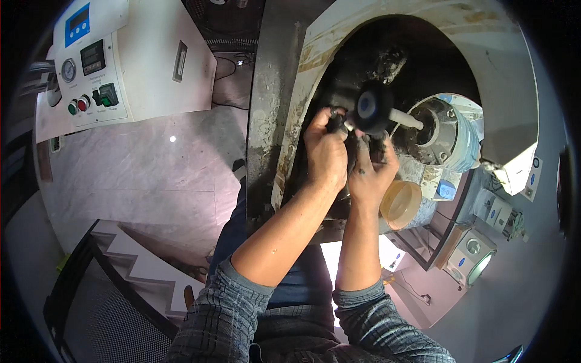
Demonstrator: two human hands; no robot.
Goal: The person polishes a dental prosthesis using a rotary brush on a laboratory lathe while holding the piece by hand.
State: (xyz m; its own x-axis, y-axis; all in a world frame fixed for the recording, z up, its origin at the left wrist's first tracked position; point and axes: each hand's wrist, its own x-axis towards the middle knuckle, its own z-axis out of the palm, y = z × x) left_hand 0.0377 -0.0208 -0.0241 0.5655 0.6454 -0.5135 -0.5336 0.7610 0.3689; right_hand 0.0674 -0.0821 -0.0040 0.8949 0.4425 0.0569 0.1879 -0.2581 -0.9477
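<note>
A dark round polishing wheel with a blue-grey centre (367, 105) sits on a pale spindle (407, 118), which runs to a motor housing (437, 132) on the right. Close against the wheel's lower left edge is my left hand (327, 142), its fingers closed and tips blackened. My right hand (370, 162) is closed just below the wheel, also with dark-stained fingers. Between the two hands' fingertips shows a small pale, shiny bit (349, 125); most of it is hidden, so its kind cannot be told. Whether it touches the wheel is unclear.
A stained cream hood (296, 115) curves around the wheel, dark inside. An amber round bowl (400, 204) stands by my right wrist. At the upper left is a white machine (154, 57) with gauge and buttons. A black mesh chair (109, 302) is at the lower left.
</note>
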